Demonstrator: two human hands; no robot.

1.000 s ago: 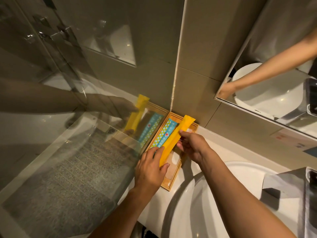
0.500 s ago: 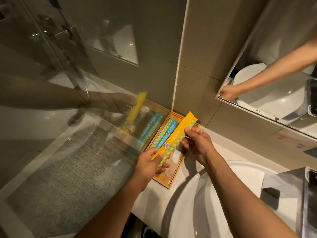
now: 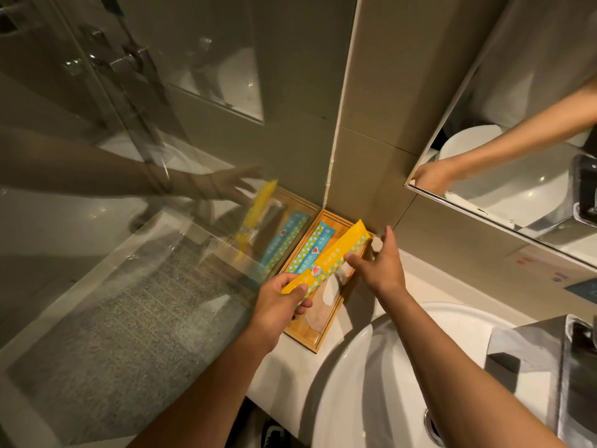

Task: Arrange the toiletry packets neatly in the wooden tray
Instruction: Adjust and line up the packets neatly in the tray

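Note:
A long wooden tray (image 3: 318,342) lies on the white counter, pushed into the corner between the glass screen and the tiled wall. A blue dotted packet (image 3: 309,248) lies flat along its left side. My left hand (image 3: 280,306) is shut on the near end of a yellow packet (image 3: 336,257), which is held slanted over the tray. My right hand (image 3: 379,265) hovers at the packet's right side with fingers spread, one fingertip touching it. Pale clear packets (image 3: 326,299) lie in the tray beneath.
A round white basin (image 3: 371,383) sits right of the tray, close to its edge. A glass shower screen (image 3: 155,286) stands directly left of the tray. A mirror (image 3: 517,156) hangs at the upper right, and a tissue box (image 3: 529,357) stands at the far right.
My right hand has let go of the yellow packet and spread its fingers. The packet has turned printed side up and my left hand has slid lower along it.

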